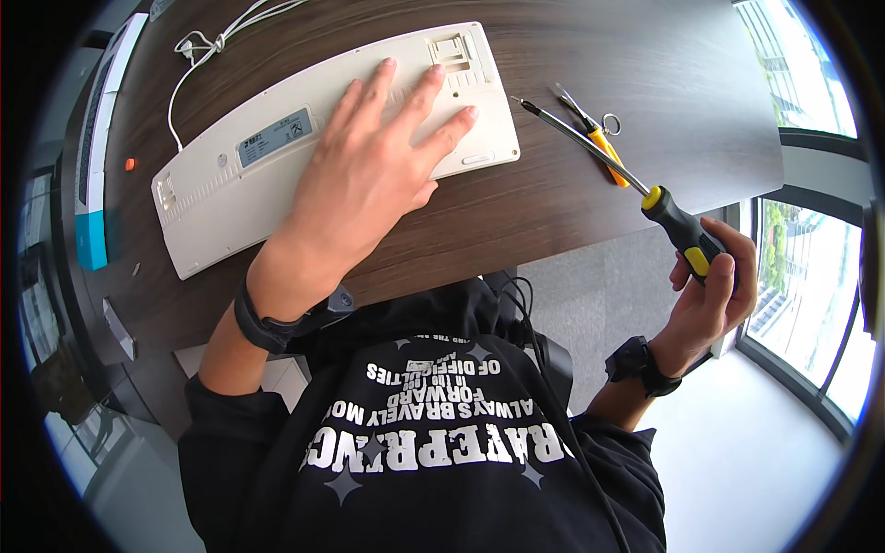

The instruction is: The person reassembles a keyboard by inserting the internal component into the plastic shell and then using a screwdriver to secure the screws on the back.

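On the dark wooden table (572, 198), left hand (369, 175) lies spread flat, pinning the upturned cream plastic keyboard (267, 161); right hand (710, 286), fingers wrapped round the black-and-yellow-handled screwdriver (645, 189), should bring its tip squarely into a screw.

The left hand (369, 175) lies flat over the middle of the upturned keyboard (332, 138), hiding that part of its underside, and the keys face the table (572, 212), out of sight. The lower handle of the screwdriver (636, 189) disappears inside the right hand (714, 295). The white cable (212, 41) runs off the top edge. The small orange bit (130, 164) at the table's left is too small to identify.
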Action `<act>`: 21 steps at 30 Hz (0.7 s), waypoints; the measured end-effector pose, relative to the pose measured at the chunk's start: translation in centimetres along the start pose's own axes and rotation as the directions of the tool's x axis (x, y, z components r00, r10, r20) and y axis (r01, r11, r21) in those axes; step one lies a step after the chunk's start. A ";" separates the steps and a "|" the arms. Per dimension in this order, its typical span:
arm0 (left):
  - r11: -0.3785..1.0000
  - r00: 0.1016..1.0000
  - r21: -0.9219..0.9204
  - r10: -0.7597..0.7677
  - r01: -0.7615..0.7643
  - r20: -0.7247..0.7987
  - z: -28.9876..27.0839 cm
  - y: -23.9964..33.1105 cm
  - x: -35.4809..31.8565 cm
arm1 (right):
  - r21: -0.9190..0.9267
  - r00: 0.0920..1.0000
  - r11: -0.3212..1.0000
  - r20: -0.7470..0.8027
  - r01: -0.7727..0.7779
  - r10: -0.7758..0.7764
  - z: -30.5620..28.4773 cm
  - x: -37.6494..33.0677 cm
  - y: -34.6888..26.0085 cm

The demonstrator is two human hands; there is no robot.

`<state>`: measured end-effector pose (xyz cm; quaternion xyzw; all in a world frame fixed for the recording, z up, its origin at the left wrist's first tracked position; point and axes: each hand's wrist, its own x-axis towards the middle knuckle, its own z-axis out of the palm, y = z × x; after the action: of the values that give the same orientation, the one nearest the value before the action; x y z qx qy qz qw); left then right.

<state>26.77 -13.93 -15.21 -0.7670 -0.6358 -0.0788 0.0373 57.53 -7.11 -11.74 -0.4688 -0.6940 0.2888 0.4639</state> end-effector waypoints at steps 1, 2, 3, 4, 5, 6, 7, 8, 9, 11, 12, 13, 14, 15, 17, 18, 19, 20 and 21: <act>1.000 1.000 0.002 -0.005 0.005 -0.001 -0.1 0.6 -0.5 | 0.005 1.000 1.000 -0.001 -0.005 0.005 -0.5 -0.4 0.1; 1.000 1.000 -0.026 0.004 -0.003 0.010 -0.3 1.2 -1.1 | 0.009 1.000 1.000 0.000 -0.010 0.010 -1.0 -0.8 0.3; 0.999 1.000 -0.050 0.018 -0.017 0.022 -0.5 1.3 -1.7 | 0.015 1.000 1.000 0.000 -0.009 0.009 -0.9 -1.2 0.3; 0.999 1.000 -0.045 0.016 -0.015 0.023 -0.7 1.5 -2.3 | 0.021 1.000 1.000 -0.001 -0.005 0.005 -0.9 -1.7 0.3; 0.998 0.999 -0.060 0.027 -0.024 0.041 -1.0 1.7 -3.0 | 0.027 1.000 1.000 -0.002 -0.002 0.002 -0.8 -2.1 0.3; 0.997 0.998 -0.074 0.039 -0.035 0.058 -1.3 1.8 -3.5 | 0.031 1.000 1.000 -0.003 -0.001 0.001 -0.8 -2.5 0.3; 0.997 0.997 -0.069 0.040 -0.035 0.059 -1.5 2.1 -4.0 | 0.035 1.000 0.999 -0.006 0.003 -0.002 -0.9 -3.0 0.2; 0.996 0.997 -0.066 0.061 -0.057 0.056 -1.7 2.3 -4.5 | 0.040 1.000 0.999 -0.009 0.006 -0.005 -1.0 -3.3 0.3; 0.995 0.996 -0.069 0.071 -0.067 0.051 -2.1 3.4 -4.7 | 0.042 1.000 0.999 0.000 0.010 -0.010 -2.0 -3.2 0.3; 0.993 0.997 -0.102 0.059 -0.054 0.047 -3.3 5.3 -5.0 | 0.029 0.999 0.999 0.016 0.031 -0.031 -3.8 -2.8 0.5; 0.989 0.996 -0.130 0.076 -0.069 0.048 -3.8 5.4 -5.4 | 0.032 1.000 0.999 0.009 0.025 -0.025 -3.7 -3.2 0.6; 0.989 0.995 -0.128 0.082 -0.075 0.054 -4.1 5.5 -6.0 | 0.038 1.000 0.999 -0.006 0.021 -0.020 -3.5 -3.5 0.8; 0.976 1.000 -0.219 0.013 -0.008 0.023 -4.4 5.7 -6.7 | 0.042 1.000 0.999 -0.021 0.016 -0.016 -3.2 -3.7 0.9; 0.949 0.998 -0.309 -0.067 0.063 -0.003 -4.9 6.3 -7.3 | 0.104 1.000 0.995 -0.007 0.005 -0.004 -2.9 -3.6 0.8; 0.739 0.953 -0.613 -0.292 0.281 0.084 -4.9 7.8 -9.0 | 0.137 1.000 0.990 0.000 0.012 -0.013 -1.6 -3.4 1.1; 0.579 0.912 -0.724 -0.370 0.375 0.177 -5.1 8.4 -10.0 | 0.176 1.000 0.984 0.010 0.021 -0.024 -0.8 -3.2 1.2; 0.271 0.827 -0.835 -0.459 0.479 0.325 -5.0 9.4 -10.6 | 0.216 0.998 0.976 0.051 0.036 -0.048 -0.2 -2.7 1.2; -0.068 0.727 -0.850 -0.485 0.523 0.486 -4.7 10.2 -10.9 | 0.273 0.994 0.962 0.096 0.016 -0.044 0.4 -2.3 1.3; -0.222 0.742 -0.835 -0.386 0.503 0.549 -4.1 10.2 -11.5 | 0.289 0.994 0.957 0.103 0.014 -0.045 1.4 -1.9 1.4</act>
<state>34.39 -27.64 -12.62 -0.2797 -0.6163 -0.4720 -0.5650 57.02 -8.23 -14.19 -0.3696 -0.6758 0.4048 0.4929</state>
